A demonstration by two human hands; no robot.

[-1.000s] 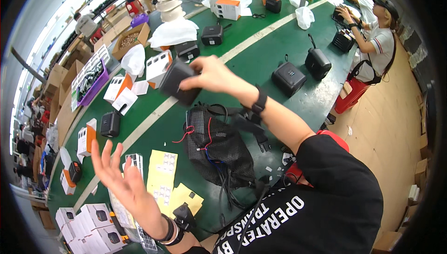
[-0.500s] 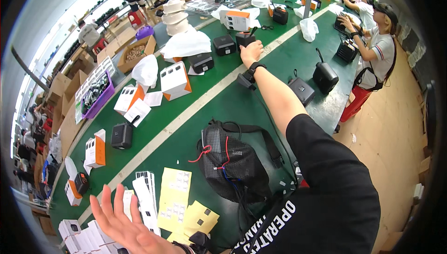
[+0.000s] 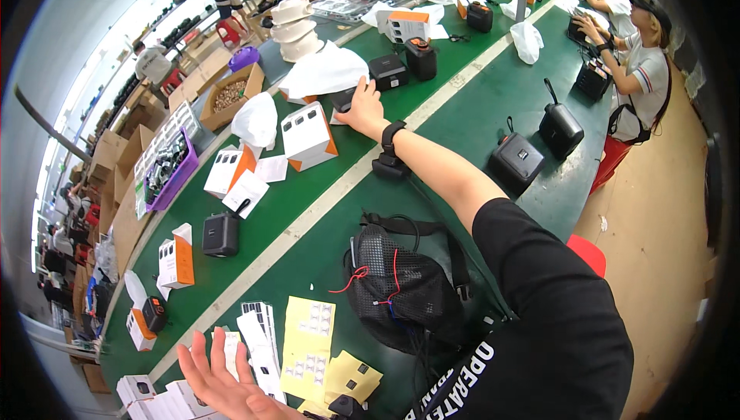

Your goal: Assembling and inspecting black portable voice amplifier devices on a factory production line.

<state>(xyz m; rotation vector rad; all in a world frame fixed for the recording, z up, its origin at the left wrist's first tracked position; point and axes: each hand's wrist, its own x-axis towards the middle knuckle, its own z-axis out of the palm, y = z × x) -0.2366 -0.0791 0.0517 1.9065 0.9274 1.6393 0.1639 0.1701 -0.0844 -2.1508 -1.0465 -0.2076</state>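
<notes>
My right hand (image 3: 364, 109) reaches far forward over the green table. Its fingers close on a black box-shaped device (image 3: 343, 99), which is partly hidden under a white plastic bag (image 3: 327, 72). Just beyond it stand another black device (image 3: 388, 71) and an upright one with an orange detail (image 3: 421, 58). Low at the left, my left hand (image 3: 231, 383) hovers with fingers spread and nothing in it. Yellow sticker sheets (image 3: 308, 335) and white strips (image 3: 260, 352) lie beside it.
White-and-orange cartons (image 3: 307, 135) line the table's far side. A black mesh bag (image 3: 401, 281) with red cords lies before me. Two black devices (image 3: 516, 159) stand at right, near a seated person (image 3: 644, 73). A purple basket (image 3: 171, 169) holds small parts.
My right hand has let go of the upright black device farther off and come back left to the one by the white bag. My left hand stays spread. The whole view has shifted slightly.
</notes>
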